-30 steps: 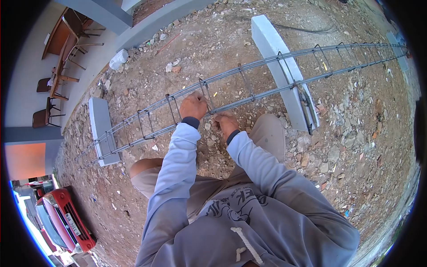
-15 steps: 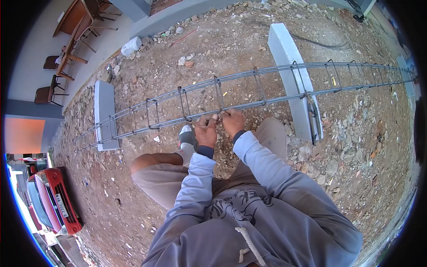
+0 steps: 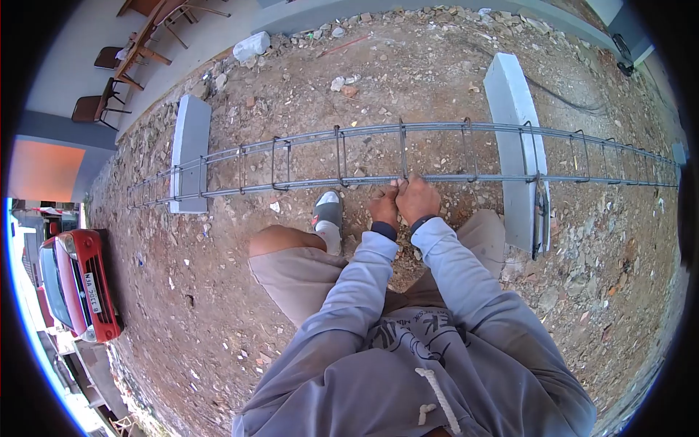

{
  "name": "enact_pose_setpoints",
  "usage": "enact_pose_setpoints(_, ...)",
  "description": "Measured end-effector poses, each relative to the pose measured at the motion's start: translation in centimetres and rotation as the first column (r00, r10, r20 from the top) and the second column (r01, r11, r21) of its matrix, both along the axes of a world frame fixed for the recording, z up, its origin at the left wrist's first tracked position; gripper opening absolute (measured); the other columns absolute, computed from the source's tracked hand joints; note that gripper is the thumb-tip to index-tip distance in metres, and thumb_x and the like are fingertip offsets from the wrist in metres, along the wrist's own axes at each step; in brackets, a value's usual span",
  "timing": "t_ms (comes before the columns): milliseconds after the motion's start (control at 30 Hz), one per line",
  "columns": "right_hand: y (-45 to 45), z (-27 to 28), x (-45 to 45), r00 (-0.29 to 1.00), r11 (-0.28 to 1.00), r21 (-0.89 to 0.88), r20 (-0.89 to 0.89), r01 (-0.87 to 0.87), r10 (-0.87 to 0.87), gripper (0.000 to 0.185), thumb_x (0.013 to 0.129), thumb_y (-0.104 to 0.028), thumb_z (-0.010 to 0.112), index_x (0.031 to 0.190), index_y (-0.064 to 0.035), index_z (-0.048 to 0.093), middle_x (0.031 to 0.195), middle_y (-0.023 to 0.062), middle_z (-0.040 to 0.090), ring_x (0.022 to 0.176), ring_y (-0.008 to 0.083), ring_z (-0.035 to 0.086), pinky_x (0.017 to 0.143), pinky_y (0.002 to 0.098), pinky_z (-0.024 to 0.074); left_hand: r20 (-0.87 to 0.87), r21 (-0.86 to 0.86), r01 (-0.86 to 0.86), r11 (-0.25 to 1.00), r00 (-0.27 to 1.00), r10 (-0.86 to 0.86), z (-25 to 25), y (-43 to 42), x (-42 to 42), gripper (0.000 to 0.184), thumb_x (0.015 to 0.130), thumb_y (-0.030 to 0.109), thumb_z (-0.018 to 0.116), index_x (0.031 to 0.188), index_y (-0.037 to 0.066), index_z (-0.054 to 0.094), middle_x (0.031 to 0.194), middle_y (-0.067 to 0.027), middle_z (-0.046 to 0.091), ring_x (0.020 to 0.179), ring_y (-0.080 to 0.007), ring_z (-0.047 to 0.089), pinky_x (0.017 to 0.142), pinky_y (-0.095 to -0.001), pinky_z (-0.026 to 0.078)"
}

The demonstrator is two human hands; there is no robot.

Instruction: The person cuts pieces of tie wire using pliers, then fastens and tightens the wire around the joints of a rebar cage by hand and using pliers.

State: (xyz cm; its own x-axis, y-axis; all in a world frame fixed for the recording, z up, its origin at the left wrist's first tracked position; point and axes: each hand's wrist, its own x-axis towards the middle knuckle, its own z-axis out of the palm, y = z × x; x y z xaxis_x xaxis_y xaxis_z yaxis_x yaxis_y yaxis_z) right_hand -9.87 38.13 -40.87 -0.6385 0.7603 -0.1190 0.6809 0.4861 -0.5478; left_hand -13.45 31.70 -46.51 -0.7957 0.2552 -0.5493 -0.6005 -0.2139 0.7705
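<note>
Fingerwork at stirrup (image 3: 403, 149) & lower bars (image 3: 306, 184), prob: L hand (image 3: 384, 205) & R hand (image 3: 419, 198) curled close, can't tell what's gripped; next move needs steady fingertips

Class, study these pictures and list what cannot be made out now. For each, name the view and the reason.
- Whatever may be between the fingertips of the left hand and right hand: head view, covered by fingers, too small.
- Right foot: head view, apparently behind the right leg.
- Steel cage's far right end: head view, lost at the dark rim.
- Brown furniture: head view, cut by the top edge.
</note>
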Motion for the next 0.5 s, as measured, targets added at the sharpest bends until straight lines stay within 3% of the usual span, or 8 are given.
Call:
enact_pose_setpoints(167,0.0,-0.1,-0.5,0.999,0.999,0.022,0.022,0.032,-0.033,0.028,0.082,-0.029,0.059,0.082,-0.0015,0.061,0.079,0.0223,0.064,0.077,0.0388,0.063,0.069,0.0476,0.0495,0.043,0.153,-0.04,0.987,0.998,0.034,-3.4,0.9,-0.5,0.011,0.084,0.01,0.062,0.081,0.0,0.061,0.072,-0.0064,0.062,0.061,-0.0137,0.057,0.054,-0.0267,0.046)
enact_pose_setpoints(300,0.3,1.3,-0.5,0.998,0.994,-0.087,0.01,0.065,-0.064,0.029,0.081,-0.029,0.059,0.081,-0.0005,0.062,0.083,0.0234,0.063,0.082,0.0397,0.062,0.073,0.0463,0.0486,-0.064,-0.042,0.062,0.997,0.996,-0.065,-3.3,0.8,-1.1,0.009,0.084,0.007,0.054,0.08,0.003,0.061,0.078,-0.0071,0.062,0.066,-0.0162,0.058,0.06,-0.0277,0.047)
enact_pose_setpoints(400,0.7,0.6,-0.7,0.996,0.989,-0.121,0.002,0.091,-0.091,0.028,0.08,-0.028,0.061,0.079,-0.0001,0.064,0.084,0.0241,0.063,0.082,0.0397,0.061,0.073,0.046,0.0484,-0.106,0.007,0.147,0.989,0.984,-0.145,-2.2,0.6,-1.5,0.012,0.083,0.011,0.053,0.078,0.003,0.06,0.077,-0.0083,0.062,0.069,-0.0179,0.058,0.065,-0.0302,0.047)
enact_pose_setpoints(500,0.8,0.4,-0.7,0.988,0.97,-0.203,-0.044,0.136,-0.147,0.026,0.078,-0.026,0.062,0.078,0.0007,0.065,0.083,0.0248,0.063,0.082,0.0399,0.061,0.073,0.0457,0.0484,0.34,0.416,-0.045,0.908,0.934,-0.109,-0.7,0.9,-1.2,0.014,0.082,0.016,0.053,0.077,0.004,0.059,0.076,-0.0088,0.062,0.073,-0.0196,0.058,0.068,-0.032,0.047)
